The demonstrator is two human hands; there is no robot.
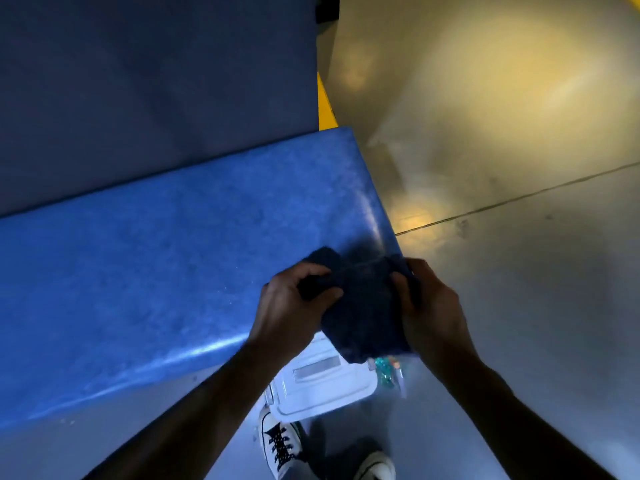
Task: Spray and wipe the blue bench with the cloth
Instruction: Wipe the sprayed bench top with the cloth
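Both hands on the cloth (363, 306), held in the air just above the bench (138, 271), near its right end and front edge. Left hand (294, 303) pinches the cloth's left side, thumb on top, fingers curled under; right hand (429, 299) grips the right side the same way. Hands sit close together w/ the cloth stretched between them, lower part hanging down toward the floor (519, 306). Looks like folding or squaring it up into a pad before wiping, not wiping yet – cloth isn't pressed on the bench.

Bench top is blue, glossy, no visible wet streaks, though blur makes that hard to tell. Darker blue back panel (156, 81) rises behind its rear edge.

On the floor below the hands, by the bench's front edge: a white lidded bin (322, 382), and beside it something teal & clear (386, 370), poss. the spray bottle – too blurred to say. Shoes (280, 441) below that.

Judgement: early stage; spray prob. comes next, so one hand must let go of the cloth to free up.
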